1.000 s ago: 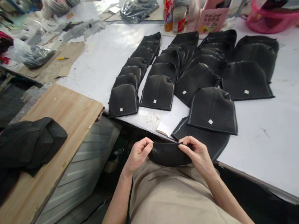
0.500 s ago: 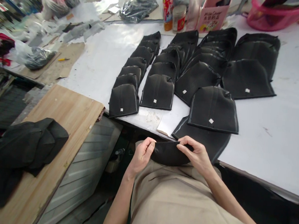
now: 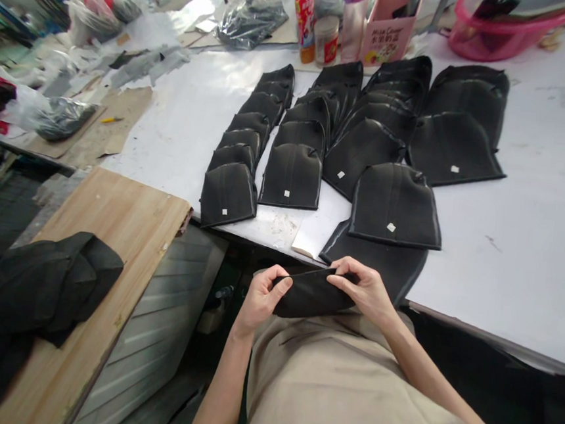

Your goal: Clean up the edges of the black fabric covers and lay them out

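Observation:
Between my two hands stretches a black fabric piece (image 3: 312, 296), held along its upper edge close to my lap. My left hand (image 3: 264, 297) pinches its left end between thumb and fingers. My right hand (image 3: 362, 288) pinches the same edge farther right. Just beyond, a flat black piece (image 3: 401, 268) overhangs the table's front edge, partly hidden by my right hand. On top of it lies a black sewn panel (image 3: 396, 205) with a small white sticker. Several more such panels (image 3: 293, 176) lie overlapped in rows behind it.
A white-topped table (image 3: 520, 259) spans the front. At its back stand a drink bottle (image 3: 305, 19), a jar (image 3: 326, 41), a pink box (image 3: 391, 33) and a pink basin (image 3: 505, 37). Black cloth (image 3: 43, 283) lies on a wooden board (image 3: 148, 217) to the left.
My left hand has shifted slightly left and down along the fabric's edge, its thumb now lying more over the top. The whole view has turned slightly. Both hands keep their hold.

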Action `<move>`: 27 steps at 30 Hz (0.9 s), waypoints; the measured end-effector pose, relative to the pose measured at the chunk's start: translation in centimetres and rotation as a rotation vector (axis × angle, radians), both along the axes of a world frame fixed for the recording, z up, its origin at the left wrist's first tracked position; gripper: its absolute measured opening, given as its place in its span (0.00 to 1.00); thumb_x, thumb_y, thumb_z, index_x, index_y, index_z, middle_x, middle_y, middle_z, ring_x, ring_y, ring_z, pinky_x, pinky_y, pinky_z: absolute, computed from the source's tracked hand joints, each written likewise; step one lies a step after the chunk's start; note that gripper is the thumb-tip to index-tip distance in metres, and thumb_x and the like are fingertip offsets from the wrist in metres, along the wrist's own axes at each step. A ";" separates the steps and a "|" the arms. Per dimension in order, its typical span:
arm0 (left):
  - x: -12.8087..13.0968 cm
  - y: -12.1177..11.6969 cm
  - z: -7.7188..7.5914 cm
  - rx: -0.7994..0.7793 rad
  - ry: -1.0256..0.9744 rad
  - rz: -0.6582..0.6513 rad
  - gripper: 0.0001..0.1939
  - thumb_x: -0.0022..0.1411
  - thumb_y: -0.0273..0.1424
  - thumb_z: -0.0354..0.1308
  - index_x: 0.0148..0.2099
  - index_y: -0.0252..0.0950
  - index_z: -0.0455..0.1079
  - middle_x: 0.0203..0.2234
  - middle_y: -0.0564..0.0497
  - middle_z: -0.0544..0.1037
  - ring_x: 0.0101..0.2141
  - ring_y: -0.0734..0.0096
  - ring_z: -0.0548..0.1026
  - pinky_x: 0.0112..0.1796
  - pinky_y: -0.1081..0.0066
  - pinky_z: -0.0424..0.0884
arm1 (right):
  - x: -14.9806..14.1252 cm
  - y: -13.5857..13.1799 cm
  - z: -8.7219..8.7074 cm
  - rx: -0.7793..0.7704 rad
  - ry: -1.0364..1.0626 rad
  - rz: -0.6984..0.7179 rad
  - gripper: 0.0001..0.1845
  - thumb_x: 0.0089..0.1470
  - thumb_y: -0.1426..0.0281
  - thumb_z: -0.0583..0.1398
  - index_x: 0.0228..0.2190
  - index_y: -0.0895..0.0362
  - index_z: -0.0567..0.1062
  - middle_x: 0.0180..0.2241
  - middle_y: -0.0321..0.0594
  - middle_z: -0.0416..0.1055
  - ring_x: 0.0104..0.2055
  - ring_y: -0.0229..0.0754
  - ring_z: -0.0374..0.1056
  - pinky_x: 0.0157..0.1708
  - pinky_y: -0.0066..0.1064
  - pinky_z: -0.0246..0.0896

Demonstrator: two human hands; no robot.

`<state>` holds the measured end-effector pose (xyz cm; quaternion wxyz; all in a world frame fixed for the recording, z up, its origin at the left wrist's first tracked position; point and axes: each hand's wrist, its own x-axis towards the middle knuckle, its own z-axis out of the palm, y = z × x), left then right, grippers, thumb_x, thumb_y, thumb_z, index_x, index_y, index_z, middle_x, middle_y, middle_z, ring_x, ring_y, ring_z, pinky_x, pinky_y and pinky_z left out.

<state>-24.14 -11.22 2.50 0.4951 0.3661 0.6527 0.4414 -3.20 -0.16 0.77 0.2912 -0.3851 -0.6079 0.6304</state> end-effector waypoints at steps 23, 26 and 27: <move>-0.1 -0.6 -0.5 0.028 -0.085 0.145 0.13 0.63 0.38 0.60 0.32 0.35 0.64 0.23 0.57 0.61 0.24 0.78 0.57 0.25 0.77 0.55 | 1.0 0.6 0.3 -0.257 0.060 0.103 0.14 0.54 0.58 0.65 0.31 0.57 0.78 0.31 0.37 0.74 0.33 0.39 0.65 0.33 0.29 0.57; -0.1 -0.7 -0.6 0.038 -0.060 0.153 0.13 0.64 0.37 0.60 0.33 0.35 0.65 0.23 0.57 0.62 0.25 0.77 0.58 0.26 0.76 0.56 | 1.1 0.8 0.5 -0.174 -0.010 0.126 0.15 0.57 0.58 0.62 0.32 0.57 0.80 0.31 0.38 0.75 0.35 0.41 0.66 0.36 0.30 0.57; -0.1 -0.8 -0.7 0.042 -0.048 0.150 0.12 0.64 0.37 0.60 0.33 0.35 0.65 0.24 0.57 0.62 0.25 0.77 0.58 0.26 0.76 0.56 | 1.1 0.9 0.6 -0.168 -0.032 0.121 0.16 0.57 0.57 0.62 0.32 0.57 0.80 0.31 0.39 0.75 0.35 0.42 0.67 0.36 0.31 0.57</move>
